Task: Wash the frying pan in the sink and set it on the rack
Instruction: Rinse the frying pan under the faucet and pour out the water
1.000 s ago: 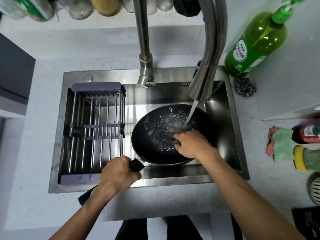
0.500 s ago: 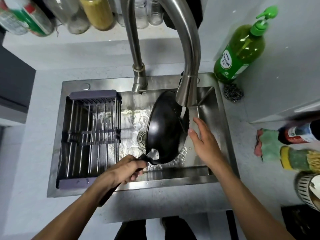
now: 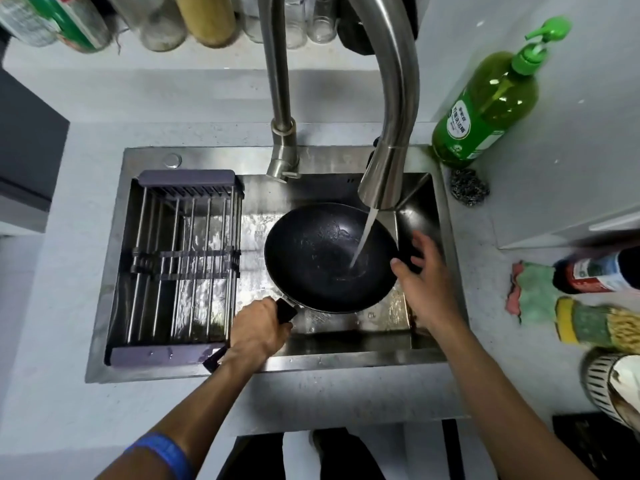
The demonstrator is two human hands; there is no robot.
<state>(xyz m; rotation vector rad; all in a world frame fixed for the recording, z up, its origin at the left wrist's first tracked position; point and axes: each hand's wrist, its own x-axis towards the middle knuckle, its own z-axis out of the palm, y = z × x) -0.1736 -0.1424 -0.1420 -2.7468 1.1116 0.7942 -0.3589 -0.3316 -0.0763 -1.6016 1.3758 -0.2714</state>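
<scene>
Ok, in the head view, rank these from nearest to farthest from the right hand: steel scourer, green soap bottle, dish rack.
From the right hand:
1. Steel scourer, on the counter behind the hand, at the sink's back right corner.
2. Green soap bottle, just beyond the scourer.
3. Dish rack, across the sink on its left side.

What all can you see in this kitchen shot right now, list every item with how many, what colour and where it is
frying pan: one, black, in the sink under running water
sink: one, steel, set in the counter
rack: one, steel rods with purple ends, over the sink's left side
faucet: one, steel, spout over the pan
soap bottle: one, green, counter at the back right
steel scourer: one, grey, beside the soap bottle
cloth: one, green and pink, counter right
sponge: one, yellow and green, counter right
jars: several, mixed colours, along the back
left hand: grips the pan handle
right hand: open, at the pan's right rim
</scene>
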